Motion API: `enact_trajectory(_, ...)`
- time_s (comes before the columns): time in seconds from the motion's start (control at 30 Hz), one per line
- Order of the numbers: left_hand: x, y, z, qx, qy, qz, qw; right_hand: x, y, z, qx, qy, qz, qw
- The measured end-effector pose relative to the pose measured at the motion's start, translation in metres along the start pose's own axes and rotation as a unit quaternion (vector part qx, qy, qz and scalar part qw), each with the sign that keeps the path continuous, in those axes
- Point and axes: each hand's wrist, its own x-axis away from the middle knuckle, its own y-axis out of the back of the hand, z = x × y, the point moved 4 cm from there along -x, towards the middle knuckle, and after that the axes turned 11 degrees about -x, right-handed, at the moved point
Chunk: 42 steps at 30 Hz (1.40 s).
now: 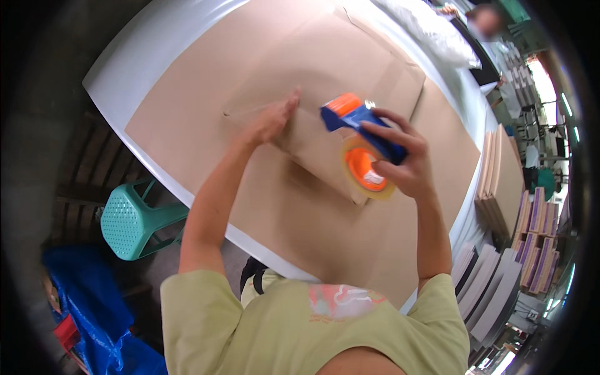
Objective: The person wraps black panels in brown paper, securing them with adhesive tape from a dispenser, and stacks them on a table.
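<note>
My right hand (409, 153) is wrapped round the handle of a blue and orange tape dispenser (357, 117). A roll of tan tape with an orange core (364, 169) sits in the dispenser, tilted above the package. My left hand (276, 122) rests at the near left edge of a flat package in brown cardboard (344, 69). Its fingers are stretched out and partly smeared by motion. The package lies on a larger brown sheet (300, 234), with a folded edge toward me. Whether tape touches the cardboard cannot be made out.
White covering (150, 47) shows round the sheet on the table. A green plastic stool (128, 215) and blue tarp (94, 306) are at the left. Stacked boards (500, 181) stand right. Clear plastic wrap (431, 28) lies far right, near another person (485, 24).
</note>
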Motion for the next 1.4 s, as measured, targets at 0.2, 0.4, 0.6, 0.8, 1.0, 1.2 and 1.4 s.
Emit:
enact_trajectory(0.2,-0.004,0.01,0.026,0.392,0.048,-0.162,0.904,-0.076,-0.068,0.017,0.053,0.037,0.083,0.995)
enact_trajectory(0.4,-0.011,0.009,0.03,0.641,0.099,-0.174,0.741,-0.094,-0.1,-0.001,0.118,0.031,0.142,0.982)
enact_trajectory(0.6,-0.015,0.015,0.029,0.534,0.108,-0.186,0.818,-0.06,-0.067,-0.022,0.077,-0.016,0.154,0.985)
enact_trajectory(0.8,-0.003,0.001,0.024,0.499,0.029,-0.256,0.827,-0.01,-0.041,-0.009,0.134,0.096,0.15,0.975)
enact_trajectory(1.0,0.004,0.002,0.011,0.122,-0.036,-0.455,0.882,-0.052,-0.071,-0.03,0.166,0.056,0.184,0.967)
enact_trajectory(1.2,0.0,0.006,0.011,-0.291,0.244,-0.417,0.826,-0.08,-0.084,-0.041,0.19,0.022,0.268,0.944)
enact_trajectory(1.4,0.013,0.053,0.001,-0.353,0.275,-0.514,0.732,-0.076,-0.084,-0.038,0.182,-0.006,0.269,0.946)
